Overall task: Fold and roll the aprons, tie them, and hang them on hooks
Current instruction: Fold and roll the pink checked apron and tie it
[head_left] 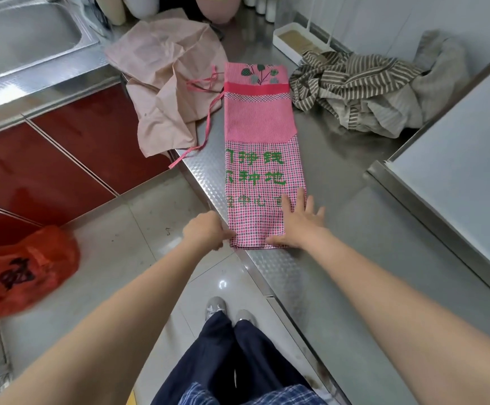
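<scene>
Fingers of the right hand lie straight and spread, pressing flat on the near end of the pink checked cotton apron with green lettering, thumb running along its bottom hem. Those of the left hand are curled, pinching the apron's near left corner at the counter's edge. The apron is folded into a long narrow strip, stretched away from the person along the embossed stainless steel counter.

Rolling looks like the next step, and here it could go askew: the strip lies close to the counter's lip, so an uneven start from one corner may send the roll crooked or tip cloth over the edge. The loose pink tie strap trails off leftward over the crumpled pale pink apron and could be rolled in or snag. The crumpled grey striped apron lies just beside the far right edge.

Both forearms reach forward, roughly parallel, wrists low, palms down.
</scene>
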Motion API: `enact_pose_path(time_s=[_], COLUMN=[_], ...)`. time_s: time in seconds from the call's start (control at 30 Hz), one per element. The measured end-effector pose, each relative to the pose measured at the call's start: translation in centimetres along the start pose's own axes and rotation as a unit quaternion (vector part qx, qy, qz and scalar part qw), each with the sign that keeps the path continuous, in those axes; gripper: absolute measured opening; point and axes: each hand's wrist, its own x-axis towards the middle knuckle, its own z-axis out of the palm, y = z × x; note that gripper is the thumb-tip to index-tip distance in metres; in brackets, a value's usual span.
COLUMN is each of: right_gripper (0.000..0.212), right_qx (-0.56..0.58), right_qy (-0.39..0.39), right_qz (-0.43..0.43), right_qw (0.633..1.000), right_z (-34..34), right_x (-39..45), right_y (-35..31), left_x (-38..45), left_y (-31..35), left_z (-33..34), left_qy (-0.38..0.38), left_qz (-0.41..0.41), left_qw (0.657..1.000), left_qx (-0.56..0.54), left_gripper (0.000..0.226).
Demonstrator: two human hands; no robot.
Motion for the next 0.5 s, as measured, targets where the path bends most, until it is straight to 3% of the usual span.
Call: enact_pose_path(time_s=[0.1,0.13,0.2,0.3,0.33,0.43,0.5], right_gripper=[0.083,0.072,0.067,0.084,0.089,0.091,0.090], right_qx=[-0.028,-0.034,-0.035,-0.068,-0.078,-0.079,-0.074], right_qy=[0.112,0.121,0.099,0.043,0.026,-0.003,-0.006], right_qz=[-0.126,-0.179,-0.227,-0.197,-0.182,-0.158,-0.154], right_qw=[0.985,0.976,0.968,0.977,0.980,0.984,0.985], right_z=[0.1,0.2,0.7,1.6,1.8,1.7,1.3], right_x=[0.0,0.0,-0.2,0.1,0.2,0.7,0.9], right_y=[-0.1,-0.2,-0.5,-0.4,-0.2,-0.1,-0.4], left_x=[-0.2,-0.3,-0.2,0.0,0.0,-0.1,0.3], left_y=[1.3,1.6,2.0,0.9,0.4,0.0,0.1], left_z=[-0.2,-0.1,0.4,1.6,2.1,2.1,2.0], left_qy=[0.187,0.204,0.167,0.051,0.043,0.076,0.124], left_qz=[0.138,0.213,0.329,0.308,0.296,0.277,0.290], left_qw=[0.969,0.947,0.900,0.884,0.874,0.854,0.854], left_qx=[0.088,0.126,0.233,0.347,0.382,0.434,0.414], left_gripper=[0.026,0.028,0.042,0.072,0.078,0.074,0.068])
